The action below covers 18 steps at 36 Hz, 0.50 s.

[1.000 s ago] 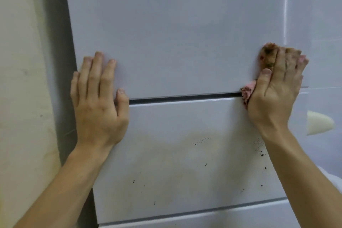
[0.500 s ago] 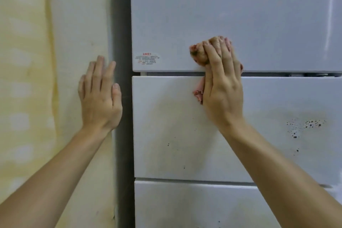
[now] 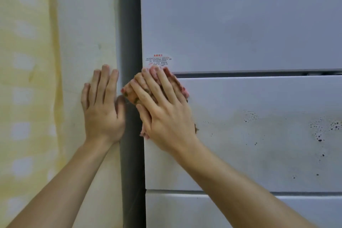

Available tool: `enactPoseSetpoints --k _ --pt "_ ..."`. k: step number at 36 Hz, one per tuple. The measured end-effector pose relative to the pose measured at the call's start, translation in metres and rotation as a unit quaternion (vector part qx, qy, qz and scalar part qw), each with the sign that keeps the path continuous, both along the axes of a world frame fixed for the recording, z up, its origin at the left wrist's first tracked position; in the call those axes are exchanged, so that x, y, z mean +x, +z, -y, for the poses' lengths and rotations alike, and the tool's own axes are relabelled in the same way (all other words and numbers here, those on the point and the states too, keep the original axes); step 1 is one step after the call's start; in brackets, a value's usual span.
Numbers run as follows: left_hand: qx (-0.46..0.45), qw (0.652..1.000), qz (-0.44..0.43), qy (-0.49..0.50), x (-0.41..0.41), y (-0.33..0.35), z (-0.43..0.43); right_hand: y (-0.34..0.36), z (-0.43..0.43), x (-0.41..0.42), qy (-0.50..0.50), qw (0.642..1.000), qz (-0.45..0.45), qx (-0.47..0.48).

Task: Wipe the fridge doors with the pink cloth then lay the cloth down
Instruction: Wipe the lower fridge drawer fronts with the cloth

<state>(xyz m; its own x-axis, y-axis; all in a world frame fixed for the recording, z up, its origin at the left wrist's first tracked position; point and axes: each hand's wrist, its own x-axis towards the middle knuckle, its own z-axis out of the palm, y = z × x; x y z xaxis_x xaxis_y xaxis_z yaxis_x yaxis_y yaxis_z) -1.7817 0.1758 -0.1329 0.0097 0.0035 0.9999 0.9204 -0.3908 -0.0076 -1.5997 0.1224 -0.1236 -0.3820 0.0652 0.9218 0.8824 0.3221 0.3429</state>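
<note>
The white fridge fills the right of the view: an upper door point(image 3: 240, 20), a middle drawer door point(image 3: 259, 135) and a lower door point(image 3: 185, 211). My right hand point(image 3: 162, 111) presses the dirty pink cloth point(image 3: 131, 95) flat against the middle door's top left corner, fingers straight and spread over it. Most of the cloth is hidden under the hand. My left hand point(image 3: 101, 105) lies flat on the wall just left of the fridge, holding nothing.
A yellowish stained wall point(image 3: 37, 79) stands on the left. The fridge's dark grey side point(image 3: 130, 24) runs between wall and doors. A small red-lettered sticker point(image 3: 159, 60) sits above my right hand. Dark specks point(image 3: 320, 131) mark the middle door's right part.
My right hand slid the cloth leftward along the seam, from the right side to the doors' left edge. My left hand came off the fridge door and now rests on the wall.
</note>
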Motion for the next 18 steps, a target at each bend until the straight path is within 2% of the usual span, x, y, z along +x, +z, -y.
enactPoseSetpoints --k 9,14,18 --pt "0.013 1.000 0.009 -0.024 -0.001 -0.001 -0.001 -0.096 0.008 0.018 -0.054 0.992 0.109 -0.031" --pt "0.012 1.000 -0.011 -0.024 -0.008 0.001 0.000 -0.082 0.005 0.030 -0.031 0.988 0.148 -0.028" --pt "0.005 1.000 -0.015 -0.027 -0.009 0.000 0.003 -0.037 -0.001 0.034 -0.009 0.995 0.095 0.006"
